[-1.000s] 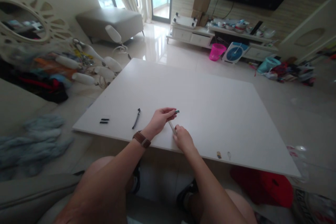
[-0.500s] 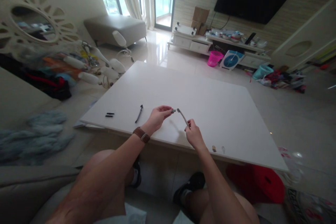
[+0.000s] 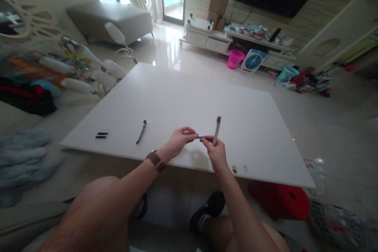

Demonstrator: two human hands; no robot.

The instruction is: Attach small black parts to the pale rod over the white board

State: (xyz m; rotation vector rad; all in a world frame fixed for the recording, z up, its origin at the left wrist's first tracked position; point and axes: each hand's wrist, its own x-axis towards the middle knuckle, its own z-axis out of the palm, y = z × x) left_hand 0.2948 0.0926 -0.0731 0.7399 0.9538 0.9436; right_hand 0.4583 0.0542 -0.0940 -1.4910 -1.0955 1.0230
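My left hand [image 3: 180,141] is closed, pinching one end of a small, thin dark-green piece [image 3: 199,137] above the white table [image 3: 177,94]. The fingertips of my right hand [image 3: 217,153] meet the other end of that piece. Held in the same right hand is a toothbrush [image 3: 217,130] with a pale handle, standing nearly upright, its dark bristle head at the top. To the left of my hands lies a slim black tool [image 3: 141,132] with a bent head. Farther left are two short black strips [image 3: 102,135], side by side.
By the table's near edge, right of my right hand, lie a small yellow-and-dark item [image 3: 234,169] and a small clear item [image 3: 245,169]. A red stool-like object [image 3: 280,201] is below the right side. A lamp with white shades [image 3: 109,69] stands beyond the left edge.
My right hand has brought its fingertips to the small piece, and the toothbrush has swung from leaning left to nearly upright. The head view has shifted slightly.
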